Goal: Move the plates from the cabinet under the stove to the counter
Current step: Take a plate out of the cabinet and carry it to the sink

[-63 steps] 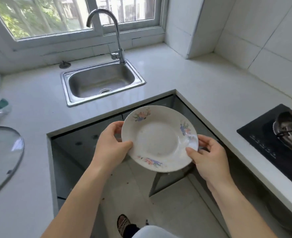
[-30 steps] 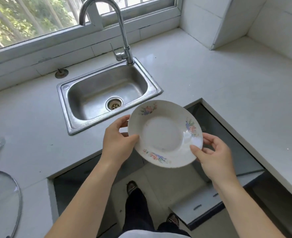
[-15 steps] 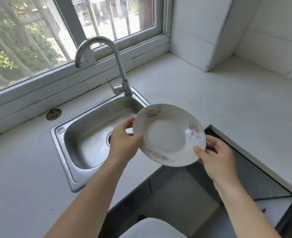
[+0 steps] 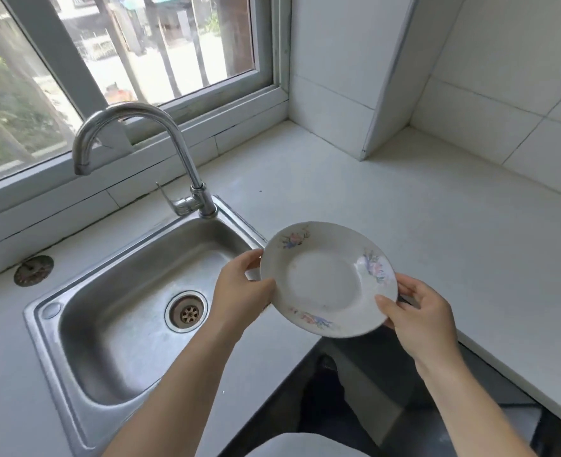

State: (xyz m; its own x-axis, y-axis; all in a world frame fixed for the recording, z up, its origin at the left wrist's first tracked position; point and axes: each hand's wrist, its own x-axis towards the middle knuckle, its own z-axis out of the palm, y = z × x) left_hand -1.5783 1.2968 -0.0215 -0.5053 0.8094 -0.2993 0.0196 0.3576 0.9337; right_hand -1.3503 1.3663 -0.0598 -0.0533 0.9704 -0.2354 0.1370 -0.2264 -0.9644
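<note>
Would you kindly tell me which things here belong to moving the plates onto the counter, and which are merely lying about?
Belongs to the job: plate, gripped at its rim by the left hand and the right hand; counter, where it goes.
Just there: sink; tap; window; round metal cap beside the sink.

floral plate (image 4: 325, 282) gripped by both hands, left (image 4: 239, 291), right (image 4: 421, 315), above counter (image 4: 437, 225)
</note>
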